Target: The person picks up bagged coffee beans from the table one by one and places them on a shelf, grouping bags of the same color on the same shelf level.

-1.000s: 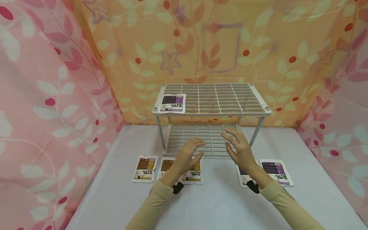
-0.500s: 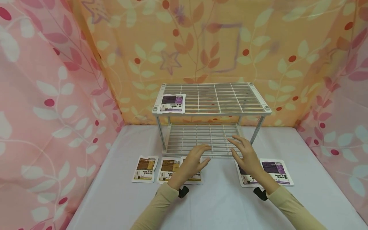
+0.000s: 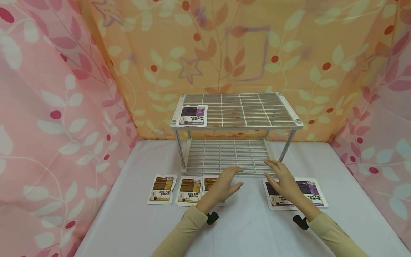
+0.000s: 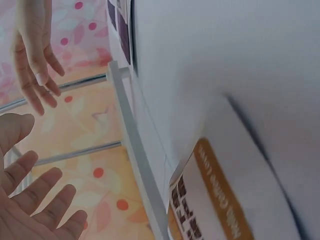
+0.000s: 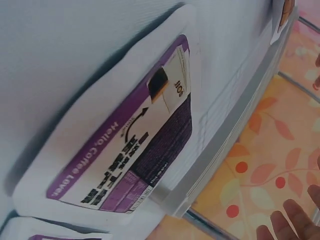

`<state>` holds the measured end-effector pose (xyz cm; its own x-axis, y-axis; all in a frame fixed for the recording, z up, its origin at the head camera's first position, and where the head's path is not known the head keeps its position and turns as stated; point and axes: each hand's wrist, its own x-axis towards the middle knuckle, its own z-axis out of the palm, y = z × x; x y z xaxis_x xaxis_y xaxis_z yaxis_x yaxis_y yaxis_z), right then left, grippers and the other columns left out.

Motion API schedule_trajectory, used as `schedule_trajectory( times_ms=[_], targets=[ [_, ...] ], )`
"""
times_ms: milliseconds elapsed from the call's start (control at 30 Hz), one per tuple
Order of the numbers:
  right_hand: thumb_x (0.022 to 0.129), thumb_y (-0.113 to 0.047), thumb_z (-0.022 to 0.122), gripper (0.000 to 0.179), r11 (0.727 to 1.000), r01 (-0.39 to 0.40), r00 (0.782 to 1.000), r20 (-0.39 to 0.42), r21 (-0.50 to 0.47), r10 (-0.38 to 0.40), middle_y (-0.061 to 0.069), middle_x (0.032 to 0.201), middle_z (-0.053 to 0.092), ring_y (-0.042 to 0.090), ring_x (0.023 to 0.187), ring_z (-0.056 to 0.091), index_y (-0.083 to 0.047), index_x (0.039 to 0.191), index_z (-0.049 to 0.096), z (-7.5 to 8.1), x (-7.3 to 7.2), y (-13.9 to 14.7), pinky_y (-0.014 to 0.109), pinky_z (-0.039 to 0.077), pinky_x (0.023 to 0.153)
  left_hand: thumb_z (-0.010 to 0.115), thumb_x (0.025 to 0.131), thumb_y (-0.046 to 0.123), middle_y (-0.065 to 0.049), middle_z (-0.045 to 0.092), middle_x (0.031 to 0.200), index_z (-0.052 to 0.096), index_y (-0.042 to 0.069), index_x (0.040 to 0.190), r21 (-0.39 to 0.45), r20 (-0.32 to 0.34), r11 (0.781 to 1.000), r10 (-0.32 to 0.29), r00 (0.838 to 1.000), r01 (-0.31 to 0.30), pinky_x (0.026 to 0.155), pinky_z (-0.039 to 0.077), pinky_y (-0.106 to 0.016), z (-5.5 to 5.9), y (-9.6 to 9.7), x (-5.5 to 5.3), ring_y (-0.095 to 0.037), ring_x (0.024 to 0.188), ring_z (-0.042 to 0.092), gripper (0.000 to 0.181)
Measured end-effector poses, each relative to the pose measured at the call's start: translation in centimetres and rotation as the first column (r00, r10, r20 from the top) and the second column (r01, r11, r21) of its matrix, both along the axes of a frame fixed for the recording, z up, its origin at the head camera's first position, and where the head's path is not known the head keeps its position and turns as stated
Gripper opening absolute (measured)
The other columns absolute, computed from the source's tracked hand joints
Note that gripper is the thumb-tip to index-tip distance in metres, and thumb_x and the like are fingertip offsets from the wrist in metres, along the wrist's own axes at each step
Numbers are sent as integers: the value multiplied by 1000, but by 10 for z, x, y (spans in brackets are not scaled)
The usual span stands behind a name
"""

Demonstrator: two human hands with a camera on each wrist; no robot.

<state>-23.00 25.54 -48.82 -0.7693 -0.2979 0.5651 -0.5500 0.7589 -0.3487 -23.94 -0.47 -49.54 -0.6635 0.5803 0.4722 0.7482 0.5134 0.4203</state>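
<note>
My left hand (image 3: 223, 185) hovers with spread, relaxed fingers over the rightmost of three brown-labelled coffee packets, partly covering that packet (image 3: 210, 182). Beside it lie the middle brown packet (image 3: 189, 191) and the left one (image 3: 162, 189). My right hand (image 3: 285, 182), fingers loosely extended, is above two purple-labelled coffee packets and hides part of both, the left packet (image 3: 273, 200) and the right packet (image 3: 313, 192). In the right wrist view one purple packet (image 5: 160, 135) reads "Hello, Coffee Lover". Neither hand holds anything. Another purple packet (image 3: 192, 116) rests on the rack's upper shelf, front left.
A white two-tier wire rack (image 3: 236, 126) stands behind the packets, its lower shelf (image 3: 224, 153) close to the tabletop. White cloth (image 3: 128, 228) covers the table. Floral curtains (image 3: 237, 46) enclose the back and both sides.
Both hands have drawn back toward the person and shifted right, away from the rack's lower shelf. The packets and the rack have stayed where they were.
</note>
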Motion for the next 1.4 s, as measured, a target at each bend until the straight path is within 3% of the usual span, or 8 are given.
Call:
schedule_trajectory(
  times_ms=[433, 633, 767, 1133, 1400],
  targets=[
    [86, -13, 65, 48, 1000, 18, 992, 126, 15, -20, 22, 128, 46, 41, 115, 44, -3, 130, 50, -11, 7, 22, 59, 42, 87, 56, 93, 28, -5, 48, 134, 44, 8, 132, -18, 112, 1000, 5, 994, -3, 105, 37, -32, -14, 21, 5, -21, 126, 43, 46],
    [87, -14, 63, 48, 999, 33, 975, 219, 43, -42, 28, 130, 43, 48, 115, 41, -1, 130, 49, -13, 11, 28, 65, 41, 83, 57, 93, 26, -6, 49, 133, 43, 7, 132, -34, 134, 999, -23, 991, 28, 104, 37, -30, -23, 34, 8, -21, 126, 43, 46],
    [87, -15, 63, 49, 996, 47, 964, 259, 73, -65, 32, 129, 42, 52, 113, 41, 0, 130, 48, -13, 13, 33, 68, 39, 83, 56, 93, 28, -6, 50, 132, 43, 8, 132, -43, 185, 998, -28, 982, 36, 105, 36, -29, -30, 44, 10, -20, 125, 44, 46],
    [85, -15, 65, 50, 988, 102, 936, 325, 112, -133, 34, 121, 48, 51, 109, 45, 4, 128, 49, -13, 19, 45, 66, 40, 84, 57, 92, 30, -5, 52, 131, 44, 9, 133, -81, 262, 996, -4, 965, 26, 103, 38, -28, -37, 63, 12, -19, 122, 47, 48],
    [82, -14, 66, 48, 988, 112, 937, 319, 102, -140, 34, 113, 52, 51, 102, 49, 8, 122, 52, -15, 25, 48, 63, 41, 81, 59, 90, 33, -5, 57, 127, 48, 7, 131, -130, 270, 991, 14, 963, 22, 98, 41, -25, -38, 74, 13, -18, 117, 52, 49]
  ],
)
